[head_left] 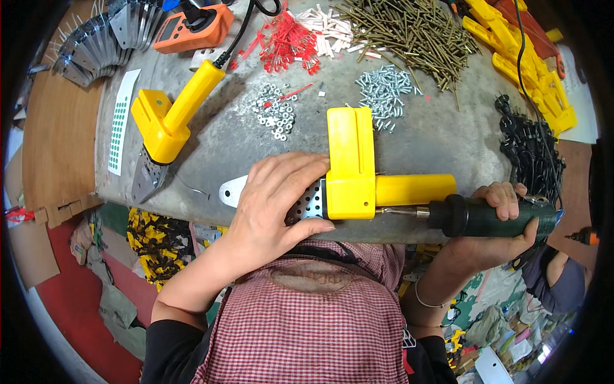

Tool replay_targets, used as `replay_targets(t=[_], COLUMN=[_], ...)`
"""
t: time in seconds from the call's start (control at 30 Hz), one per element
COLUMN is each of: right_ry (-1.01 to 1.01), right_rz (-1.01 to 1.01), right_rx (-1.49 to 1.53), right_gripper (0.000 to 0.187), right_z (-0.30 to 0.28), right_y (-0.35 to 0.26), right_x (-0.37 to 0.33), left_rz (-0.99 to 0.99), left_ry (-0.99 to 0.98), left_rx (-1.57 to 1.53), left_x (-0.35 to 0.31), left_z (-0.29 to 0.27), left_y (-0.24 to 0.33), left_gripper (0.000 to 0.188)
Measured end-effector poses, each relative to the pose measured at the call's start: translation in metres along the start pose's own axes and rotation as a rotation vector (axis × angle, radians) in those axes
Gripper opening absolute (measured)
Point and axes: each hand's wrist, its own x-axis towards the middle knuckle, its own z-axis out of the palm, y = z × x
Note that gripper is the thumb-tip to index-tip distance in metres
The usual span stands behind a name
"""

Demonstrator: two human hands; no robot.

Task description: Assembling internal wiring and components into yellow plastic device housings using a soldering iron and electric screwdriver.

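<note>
My left hand (272,198) is wrapped round the perforated metal neck of a yellow-handled tool (350,163), thumb along its near side. The tool lies sideways, with its rounded metal plate (234,191) pointing left and its handle to the right. In my right hand (508,221) is a dark green electric screwdriver (473,216), held level. Its bit reaches the right side of the yellow housing, just below the handle; the exact contact is too small to make out. A second yellow-handled tool (167,121), with a black cord, lies at the left, plate toward me.
Behind my hands lie nuts (276,114), small screws (385,89), long brass-coloured screws (409,32), red parts (288,41) and white pieces (326,25). An orange meter (192,29) and metal plates (96,48) stand far left. Yellow shells (521,57) and black cords (527,137) lie right.
</note>
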Motion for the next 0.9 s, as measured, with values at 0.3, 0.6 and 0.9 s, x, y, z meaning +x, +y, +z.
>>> replay_targets(t=[0.3,0.6,0.9], right_ry=[0.053,0.024,-0.063], right_rz=[0.066,-0.026,0.026], right_rx=[0.104,-0.084,-0.064], right_gripper=[0.04,0.044,0.042], right_z=[0.0,-0.002,-0.005], right_y=[0.013,0.008,0.006], right_x=[-0.003,-0.01,-0.009], left_rz=[-0.025,-0.119,0.235], left_ry=[0.012,0.123,-0.079], left_rx=[-0.041,-0.18,0.695], left_x=[0.002,0.001,0.033], left_z=[-0.001,-0.018,-0.034], left_y=[-0.004,-0.012,-0.036], left_gripper=[0.069,0.057,0.009])
